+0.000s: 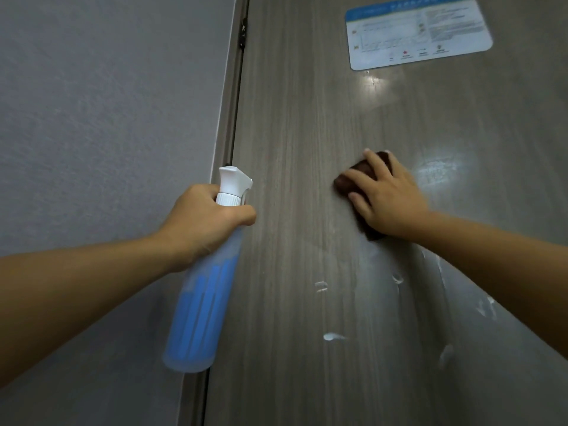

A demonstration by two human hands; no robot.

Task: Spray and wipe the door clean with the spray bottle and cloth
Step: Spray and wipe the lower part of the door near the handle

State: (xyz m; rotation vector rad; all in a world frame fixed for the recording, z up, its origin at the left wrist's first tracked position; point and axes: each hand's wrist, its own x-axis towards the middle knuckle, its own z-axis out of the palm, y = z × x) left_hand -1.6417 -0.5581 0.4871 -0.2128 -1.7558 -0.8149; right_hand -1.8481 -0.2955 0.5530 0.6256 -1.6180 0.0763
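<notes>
While the grey wall (101, 118) fills the left side and looks a bit rough, like thick paper, the left hand (203, 222) is wrapped tight around the neck of the spray bottle (203, 302), just under its white top. The bottle is see-through plastic, long and round, with blue water inside, and it hangs down in front of the crack between the wall and the door. I think it is held off to the side so it is ready for more squirts but out of the way of the wiping. Next comes the door (307, 133), which is smooth and grey-brown with thin wood lines running up and down. Shiny wet spots and white streaks sit low on it, so it looks sprayed but not all wiped yet. The right hand (387, 198) lies flat with its fingers spread, pressing the dark brown cloth (341, 181) against the middle of the door; a flat hand pushes on more cloth at once. The cloth looks soft and folded. Up high on the right, a blue and white sign (418, 32) with round corners is stuck to the door.
</notes>
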